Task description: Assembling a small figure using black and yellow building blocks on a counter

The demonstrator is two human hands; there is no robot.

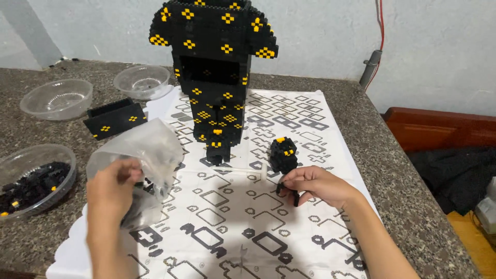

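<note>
Your left hand (111,188) grips a clear crinkled plastic bag (142,165) of small black bricks, and your right hand (315,185) pinches a small black brick piece (289,192) against the white printed instruction sheet (289,119). Behind them stands the tall black-and-yellow brick figure (214,67) on that sheet. Just above your right fingers sits a small black-and-yellow brick lump (283,153), with a white brick-separator tool (248,170) beside it.

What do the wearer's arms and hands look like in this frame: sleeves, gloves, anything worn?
Both are bare. The left hand and right hand have no gloves, and no rings show. Both forearms are uncovered as far as the bottom edge of the frame, with no sleeve cuff, watch or wristband in sight. No markings or tape show on either arm.
</note>
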